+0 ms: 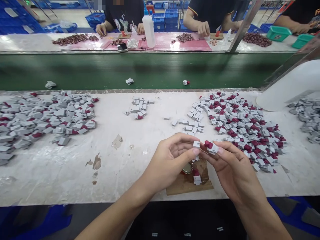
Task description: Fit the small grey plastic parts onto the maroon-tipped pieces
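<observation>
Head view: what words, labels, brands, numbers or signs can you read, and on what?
"Fr", seemingly: orange lettering on a co-worker's dark shirt, cut off by the frame.
Pink mat: dark edge print, too blurred to read surely.
Blue crates: white labels, unreadable.
Wearer's dark clothing: white marks, too small to read.

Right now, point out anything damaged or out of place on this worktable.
The white worktable has ragged brown patches left of the flat brown board, where its surface looks worn or peeled away. Nothing else there plainly stands out.
</observation>
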`<state>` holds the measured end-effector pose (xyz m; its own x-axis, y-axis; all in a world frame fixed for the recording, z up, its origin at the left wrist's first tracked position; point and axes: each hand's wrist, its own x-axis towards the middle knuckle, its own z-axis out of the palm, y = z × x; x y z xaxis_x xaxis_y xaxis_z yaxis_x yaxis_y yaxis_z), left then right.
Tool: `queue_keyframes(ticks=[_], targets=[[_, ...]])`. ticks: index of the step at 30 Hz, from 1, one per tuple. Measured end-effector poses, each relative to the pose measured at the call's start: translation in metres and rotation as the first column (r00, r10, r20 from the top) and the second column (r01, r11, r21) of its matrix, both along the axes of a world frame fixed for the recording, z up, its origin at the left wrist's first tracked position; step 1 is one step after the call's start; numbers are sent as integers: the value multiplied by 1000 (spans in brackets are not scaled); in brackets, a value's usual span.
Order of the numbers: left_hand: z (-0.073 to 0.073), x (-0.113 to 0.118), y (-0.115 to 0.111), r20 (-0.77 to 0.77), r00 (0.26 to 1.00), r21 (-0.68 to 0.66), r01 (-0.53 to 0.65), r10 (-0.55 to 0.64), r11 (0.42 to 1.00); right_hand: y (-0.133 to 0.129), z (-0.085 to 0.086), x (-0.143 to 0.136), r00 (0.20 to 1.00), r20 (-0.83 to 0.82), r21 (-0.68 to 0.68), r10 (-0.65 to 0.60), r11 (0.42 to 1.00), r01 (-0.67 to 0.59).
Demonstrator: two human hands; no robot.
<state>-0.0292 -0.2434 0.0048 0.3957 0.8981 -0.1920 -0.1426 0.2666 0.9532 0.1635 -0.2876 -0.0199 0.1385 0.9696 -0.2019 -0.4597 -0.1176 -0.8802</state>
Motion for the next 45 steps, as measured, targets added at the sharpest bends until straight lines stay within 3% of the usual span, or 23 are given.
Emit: queue_keyframes(ticks=[7, 11, 14, 18, 20, 22, 24, 25, 27, 29, 31, 33, 36, 39, 42, 45], targets=[[-6, 2, 2, -8, 1000, -25, 16, -16, 1000, -3, -7, -1, 999, 32, -20, -28, 999, 28], [-6, 0, 2, -56, 998, -21, 37, -38, 999, -3, -8, -1, 981, 191, 27, -39, 999, 34], [-4, -4, 3, -66, 997, 13, 50, -49, 999, 0, -6, -1, 938, 347, 96, -13, 995, -22], [6, -19, 14, -149, 988, 117, 63, -45, 991, 19, 8, 0, 897, 426, 100, 120, 979, -178], [13, -30, 28, -286, 958, 236, 77, -7, 969, 44, 19, -3, 823, 531, 74, 204, 956, -284], [17, -43, 48, -432, 896, 375, 73, 105, 924, 84, 28, -12, 663, 718, 55, 212, 932, -357], [17, -54, 71, -515, 808, 487, 3, 285, 873, 138, 34, -27, 439, 893, 66, 95, 939, -337], [15, -59, 83, -529, 765, 518, -51, 367, 854, 168, 34, -36, 393, 918, 76, 55, 948, -309], [10, -63, 106, -541, 702, 522, -150, 462, 839, 228, 31, -57, 343, 939, 86, 20, 952, -293], [3, -61, 127, -565, 675, 487, -191, 474, 852, 278, 27, -77, 306, 952, 68, 27, 953, -297], [-3, -56, 148, -594, 654, 471, -188, 468, 862, 312, 23, -91, 295, 954, 35, 59, 952, -304], [-7, -50, 170, -614, 630, 476, -187, 476, 860, 329, 20, -96, 310, 946, 2, 97, 953, -303], [-11, -41, 209, -648, 584, 472, -196, 489, 859, 329, 21, -86, 378, 915, -32, 139, 961, -275], [-17, -31, 246, -699, 544, 445, -179, 465, 878, 305, 25, -60, 495, 851, -47, 173, 965, -256], [-22, -19, 273, -744, 520, 420, -126, 420, 899, 263, 31, -29, 633, 751, -20, 189, 964, -264], [-25, -11, 280, -772, 485, 438, -65, 412, 897, 207, 40, -3, 734, 654, 18, 185, 966, -259]])
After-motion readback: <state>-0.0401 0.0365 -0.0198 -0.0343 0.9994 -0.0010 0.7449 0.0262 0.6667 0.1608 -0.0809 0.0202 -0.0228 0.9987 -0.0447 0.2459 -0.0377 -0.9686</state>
